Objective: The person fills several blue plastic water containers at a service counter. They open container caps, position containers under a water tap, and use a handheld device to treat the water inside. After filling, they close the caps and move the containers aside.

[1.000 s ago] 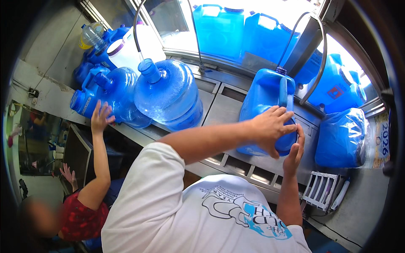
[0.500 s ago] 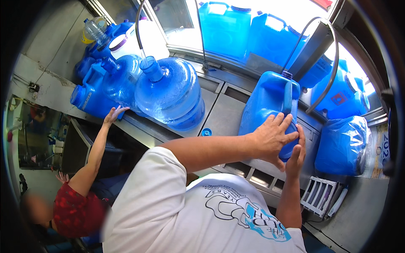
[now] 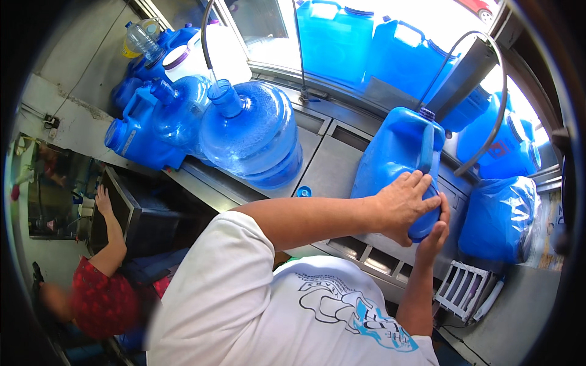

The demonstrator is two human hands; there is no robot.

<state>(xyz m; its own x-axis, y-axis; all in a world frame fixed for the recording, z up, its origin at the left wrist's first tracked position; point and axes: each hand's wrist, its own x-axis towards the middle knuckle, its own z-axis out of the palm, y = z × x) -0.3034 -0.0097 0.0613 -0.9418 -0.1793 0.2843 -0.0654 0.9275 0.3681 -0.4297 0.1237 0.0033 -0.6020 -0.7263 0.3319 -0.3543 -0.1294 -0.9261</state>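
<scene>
A blue slim water jug (image 3: pixel 384 149) with a moulded handle stands on the metal counter, its big round blue cap (image 3: pixel 423 227) facing me. My left hand (image 3: pixel 404 204) lies across the front of the jug, its fingers curled over the upper side of the cap. From the right, my right hand (image 3: pixel 437 230) cups the cap's edge, fingers bent around it. Part of the cap is hidden under both hands. At the jug's far top sits a small dark cap (image 3: pixel 426 114).
A large round water bottle (image 3: pixel 250 134) on the left has a hose (image 3: pixel 208 49) at its mouth. A loose blue cap (image 3: pixel 304 192) lies nearby. On the right is a plastic-wrapped blue container (image 3: pixel 497 219). A co-worker in red (image 3: pixel 107 299) is at the far left.
My left hand's fingers have drawn closer together over the cap, and my right fingers have curled further around it. The co-worker's arm has pulled back from the jugs at the left.
</scene>
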